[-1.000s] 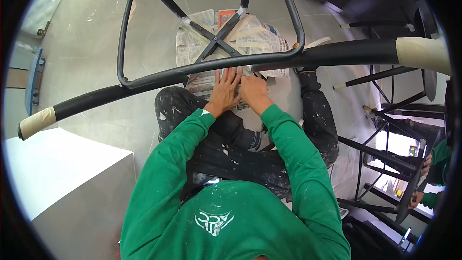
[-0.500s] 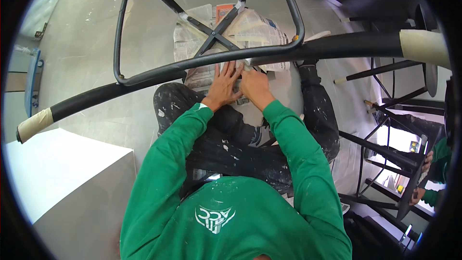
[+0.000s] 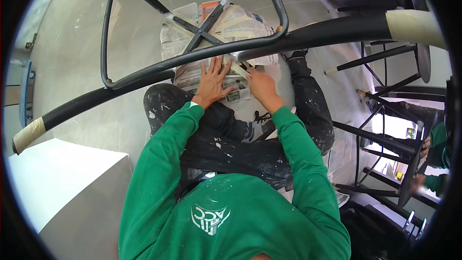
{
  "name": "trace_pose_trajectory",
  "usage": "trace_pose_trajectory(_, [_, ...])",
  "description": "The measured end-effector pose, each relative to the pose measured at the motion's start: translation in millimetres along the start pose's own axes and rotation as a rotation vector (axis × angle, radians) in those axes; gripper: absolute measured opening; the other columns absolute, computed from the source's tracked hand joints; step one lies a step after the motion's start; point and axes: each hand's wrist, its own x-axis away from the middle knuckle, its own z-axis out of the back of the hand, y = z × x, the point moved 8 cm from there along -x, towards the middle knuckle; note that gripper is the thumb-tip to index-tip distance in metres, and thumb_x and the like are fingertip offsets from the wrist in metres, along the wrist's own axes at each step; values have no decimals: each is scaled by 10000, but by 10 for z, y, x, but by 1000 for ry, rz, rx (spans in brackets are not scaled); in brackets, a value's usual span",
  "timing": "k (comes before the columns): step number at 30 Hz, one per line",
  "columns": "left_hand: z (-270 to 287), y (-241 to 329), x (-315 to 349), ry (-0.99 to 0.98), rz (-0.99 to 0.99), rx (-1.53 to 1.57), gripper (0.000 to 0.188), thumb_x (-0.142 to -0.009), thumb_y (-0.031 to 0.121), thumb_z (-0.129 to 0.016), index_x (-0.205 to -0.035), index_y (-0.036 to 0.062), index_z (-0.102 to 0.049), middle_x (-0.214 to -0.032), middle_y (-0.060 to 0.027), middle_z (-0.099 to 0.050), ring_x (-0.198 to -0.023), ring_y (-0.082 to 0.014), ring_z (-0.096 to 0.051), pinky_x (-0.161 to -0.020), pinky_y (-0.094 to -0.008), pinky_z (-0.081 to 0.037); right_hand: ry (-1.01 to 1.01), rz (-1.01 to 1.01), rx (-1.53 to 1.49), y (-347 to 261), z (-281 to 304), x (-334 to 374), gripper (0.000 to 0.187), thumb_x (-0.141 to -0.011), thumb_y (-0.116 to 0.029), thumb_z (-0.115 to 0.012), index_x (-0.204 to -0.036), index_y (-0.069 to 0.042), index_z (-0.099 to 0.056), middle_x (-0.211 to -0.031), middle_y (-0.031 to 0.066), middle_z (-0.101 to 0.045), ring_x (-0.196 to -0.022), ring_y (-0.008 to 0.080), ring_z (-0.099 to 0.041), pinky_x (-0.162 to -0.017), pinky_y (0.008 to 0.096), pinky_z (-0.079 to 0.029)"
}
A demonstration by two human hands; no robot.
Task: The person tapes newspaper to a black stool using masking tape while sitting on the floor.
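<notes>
An upturned black metal stool [image 3: 199, 57] stands before me, its seat covered with newspaper [image 3: 186, 83] and strips of tape. On the paper near the stool's cross-shaped base [image 3: 204, 34], my left hand [image 3: 212, 84] lies with fingers spread, pressing down. Beside it, my right hand [image 3: 262, 85] has its fingers closed on a cream strip [image 3: 238, 70] that looks like masking tape. The strip slants from the left fingertips toward the right hand. The footrest rail and a thick leg pass over this spot and hide part of the base.
The stool's legs end in cream wrapping [image 3: 29, 136]. My paint-spotted trousered legs flank the seat. At the right, more black stools [image 3: 380, 62] stand, and another person's hands [image 3: 423, 149] hold one. A white block [image 3: 72, 173] stands at the lower left.
My right hand has drawn back from the left hand, and the cream strip now shows between them. My left thumb has spread outward. The whole view has shifted slightly.
</notes>
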Motion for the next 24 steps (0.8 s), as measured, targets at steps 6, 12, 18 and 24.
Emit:
trace_pose_trajectory(6, [-5, 21, 2, -7, 15, -54, 1042, -902, 753, -598, -1698, 184, -239, -1738, -234, -195, -1585, -469, -217, -1216, -720, -174, 48, -46, 101, 34, -265, -220, 264, -960, -156, -563, -1176, -47, -668, -1035, 241, -720, -889, 442, -732, -793, 547, -578])
trace_pose_trajectory(12, [30, 39, 4, -1, 14, -65, 1033, -906, 733, -607, -1693, 169, -248, -1723, -262, -210, -1583, -475, -214, -1222, -715, -164, 65, -113, 70, 139, -323, -278, 228, -950, -181, -600, -1129, -53, -660, -1029, 224, -730, -888, 436, -732, -778, 551, -575])
trace_pose_trajectory(18, [-6, 354, 7, -28, -106, -8, 996, -861, 606, -736, -1655, 163, -328, -1704, -308, -203, -1588, -458, -198, -1269, -629, -154, 232, -93, -33, 132, -277, -142, 167, -980, -216, -618, -1072, -77, -634, -968, 195, -699, -836, 429, -714, -741, 553, -561])
trace_pose_trajectory(24, [-111, 483, -27, -56, -120, -90, 941, -873, 435, -785, -1654, 183, -323, -1671, -241, -285, -1537, -434, -294, -1276, -568, -207, 237, -123, -127, 143, -283, -38, 196, -991, -242, -644, -1104, -85, -618, -966, 188, -694, -851, 429, -709, -754, 546, -553])
